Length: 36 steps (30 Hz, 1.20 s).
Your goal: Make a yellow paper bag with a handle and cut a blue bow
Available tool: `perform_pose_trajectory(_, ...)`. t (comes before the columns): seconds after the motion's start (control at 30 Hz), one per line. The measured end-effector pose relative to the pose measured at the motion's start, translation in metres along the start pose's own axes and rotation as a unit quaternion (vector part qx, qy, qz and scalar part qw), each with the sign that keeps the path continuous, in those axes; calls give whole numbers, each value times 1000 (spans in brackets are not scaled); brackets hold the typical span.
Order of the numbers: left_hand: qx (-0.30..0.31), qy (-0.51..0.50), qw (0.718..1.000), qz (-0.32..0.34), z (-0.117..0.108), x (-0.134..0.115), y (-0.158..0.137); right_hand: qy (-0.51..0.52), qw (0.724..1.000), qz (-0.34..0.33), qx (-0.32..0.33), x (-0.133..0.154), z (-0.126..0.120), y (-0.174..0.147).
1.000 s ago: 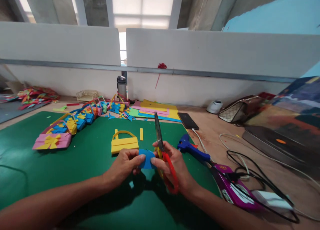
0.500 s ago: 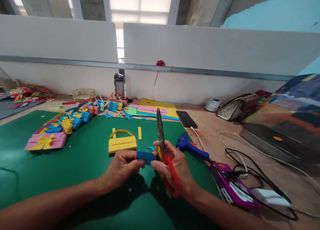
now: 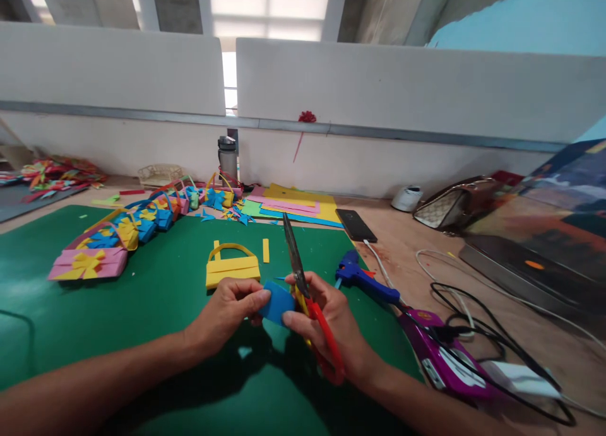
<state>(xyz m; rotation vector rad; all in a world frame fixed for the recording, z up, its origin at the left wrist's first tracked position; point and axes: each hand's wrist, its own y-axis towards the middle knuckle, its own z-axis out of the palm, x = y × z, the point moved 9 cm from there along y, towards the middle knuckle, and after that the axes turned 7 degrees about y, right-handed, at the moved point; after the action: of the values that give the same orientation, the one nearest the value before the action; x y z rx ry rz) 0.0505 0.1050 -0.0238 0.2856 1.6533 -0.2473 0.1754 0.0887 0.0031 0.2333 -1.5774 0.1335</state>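
Note:
Between my two hands is a small piece of blue paper (image 3: pixel 276 305). My left hand (image 3: pixel 237 306) pinches its left side between thumb and fingers. With the thumb of my right hand (image 3: pixel 331 316) I touch its right edge, while the same hand holds a pair of scissors (image 3: pixel 297 259) with red and yellow handles, blades pointing up and away. Just beyond my left hand a yellow paper handbag (image 3: pixel 231 272) with a curved handle lies on the green mat (image 3: pixel 156 316). Near it is a loose yellow strip (image 3: pixel 266 250).
Finished-looking paper bags with bows (image 3: pixel 88 265) line the mat's left side. Coloured paper sheets (image 3: pixel 303 202) lie at the back beside a phone (image 3: pixel 356 225). To my right are a blue glue gun (image 3: pixel 364 278), a purple power strip (image 3: pixel 445 354) and tangled cables.
The blue paper has turned in my fingers and now shows a broader, squarer face. The scissors' blades have tipped to the left.

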Motion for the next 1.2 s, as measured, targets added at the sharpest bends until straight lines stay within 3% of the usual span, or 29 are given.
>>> perform_pose_trajectory(0.4, -2, 23, 1000, 2, 1, -2, 1, 55, 998, -5, -39, 3, -6, 2)
perform_pose_trajectory(0.57, -36, 44, 998, 10, 1, 3, 3, 42, 998, 8, -53, 1, -9, 2)
perform_pose_trajectory(0.73, -25, 43, 998, 27, 6, 3, 0, -3, 999, 12, -45, -2, -9, 4)
perform_pose_trajectory(0.97, -17, 4, 1000, 20, 6, 8, 2, 18, 997, 17, -78, -2, -14, 3)
perform_pose_trajectory(1.1, -46, 5, 997, 67, 1, 5, 5, 32, 994, 8, -107, 2, -22, 5)
perform_pose_trajectory(1.2, -35, 111, 983, 141, 1, -3, 4, 30, 993, 7, -118, 3, -26, 7)
